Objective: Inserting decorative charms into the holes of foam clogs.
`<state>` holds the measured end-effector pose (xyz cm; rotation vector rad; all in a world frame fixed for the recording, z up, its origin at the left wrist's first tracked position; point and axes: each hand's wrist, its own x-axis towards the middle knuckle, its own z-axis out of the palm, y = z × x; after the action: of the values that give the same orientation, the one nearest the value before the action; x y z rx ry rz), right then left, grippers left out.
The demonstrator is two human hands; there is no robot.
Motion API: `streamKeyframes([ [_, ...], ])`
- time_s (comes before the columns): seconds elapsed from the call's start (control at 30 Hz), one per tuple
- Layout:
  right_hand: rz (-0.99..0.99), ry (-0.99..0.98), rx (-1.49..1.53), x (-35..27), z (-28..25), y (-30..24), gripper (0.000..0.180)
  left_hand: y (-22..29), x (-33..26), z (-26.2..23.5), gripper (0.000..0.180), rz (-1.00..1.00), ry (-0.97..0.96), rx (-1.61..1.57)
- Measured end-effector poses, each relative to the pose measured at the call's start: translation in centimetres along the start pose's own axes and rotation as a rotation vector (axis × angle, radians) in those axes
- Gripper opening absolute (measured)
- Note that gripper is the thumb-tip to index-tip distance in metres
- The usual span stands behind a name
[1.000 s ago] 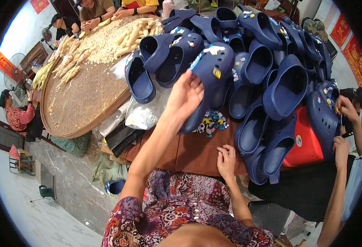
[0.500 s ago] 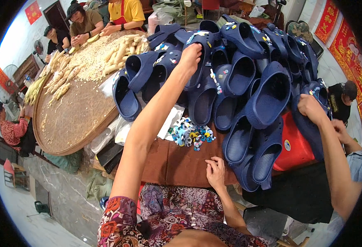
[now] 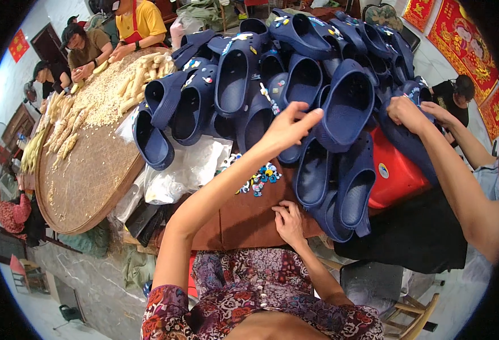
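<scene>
Navy foam clogs (image 3: 346, 105) are heaped across the table, several with small coloured charms on their uppers. My left hand (image 3: 292, 129) hovers over the heap's near middle, fingers apart and holding nothing, close to the left rim of a large clog. Below that forearm lies a pile of small blue, white and yellow charms (image 3: 263, 178), partly covered by my arm. My right hand (image 3: 289, 224) rests on the brown cloth (image 3: 238, 224) by the table's front edge, its fingers loosely bent and empty, left of the nearest clogs.
At right, another person's hands (image 3: 405, 113) work at a clog above a red plastic container (image 3: 397, 173). Left stands a round woven tray (image 3: 91, 181) with corn cobs and kernels, people seated behind it. White plastic bags (image 3: 190, 170) lie between tray and charms. A chair (image 3: 371, 283) stands lower right.
My left hand has come away from a clog at the back, moving nearer and to the right. My right hand stays on the cloth. The view has shifted slightly.
</scene>
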<state>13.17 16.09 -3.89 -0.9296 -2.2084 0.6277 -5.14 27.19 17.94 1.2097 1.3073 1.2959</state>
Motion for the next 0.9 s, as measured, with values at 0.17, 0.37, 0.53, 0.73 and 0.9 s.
streamKeyframes([
  [0.17,-0.022,0.008,0.021,-0.2,0.3,0.3,0.020,0.1,0.3,2.8,0.086,-0.074,-0.057,-0.030],
  [0.37,-0.027,0.031,0.005,-0.2,0.6,0.3,0.018,-1.7,-0.6,3.0,0.062,-0.052,0.025,-0.133],
  [0.53,-0.033,0.039,0.014,-0.3,0.3,0.2,0.017,-1.6,-7.8,0.5,0.050,-0.040,0.021,-0.195],
  [0.73,-0.072,0.040,-0.139,-0.3,0.7,0.5,0.015,-5.7,-20.5,-4.9,0.055,-0.149,0.138,-0.124],
  [0.9,-0.045,0.017,-0.033,0.3,0.1,0.1,0.016,-10.9,-30.6,-6.8,0.059,-0.231,0.226,-0.224],
])
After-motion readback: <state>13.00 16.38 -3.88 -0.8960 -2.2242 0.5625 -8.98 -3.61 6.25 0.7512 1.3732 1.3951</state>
